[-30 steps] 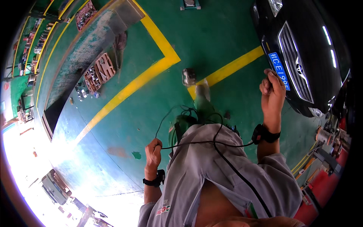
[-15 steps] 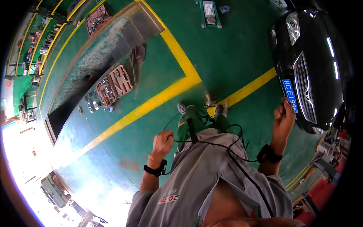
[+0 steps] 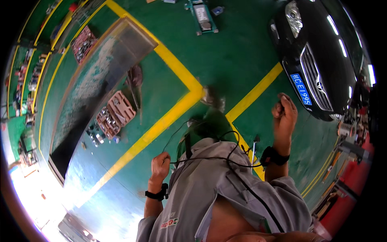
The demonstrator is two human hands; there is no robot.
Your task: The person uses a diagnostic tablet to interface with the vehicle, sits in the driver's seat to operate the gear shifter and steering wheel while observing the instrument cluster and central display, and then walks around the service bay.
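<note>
My left hand [image 3: 160, 166] is closed in a fist in front of my left side, above the green floor. A black cable [image 3: 197, 158] runs across my grey work jacket [image 3: 193, 181] up to this fist; whether the fingers grip it I cannot tell. My right hand [image 3: 286, 115] is raised at the right, its fingers curled together, in front of the black car. What lies in it, if anything, is hidden. Black straps with small devices sit on my left wrist [image 3: 157, 192] and right wrist [image 3: 275, 157]. My legs and shoes are blurred.
The black car [image 3: 322, 52] stands at the right. A long floor pit [image 3: 72, 137] lies at the left, with an open tool case [image 3: 121, 108] beside it and another case [image 3: 83, 43] beyond. A green floor jack [image 3: 201, 18] stands ahead. Yellow lines [image 3: 161, 121] cross the floor.
The whole view has turned and shifted. The car, jack and tool cases now lie further left in the picture. Both hands stay closed, and the cable still hangs across my front.
</note>
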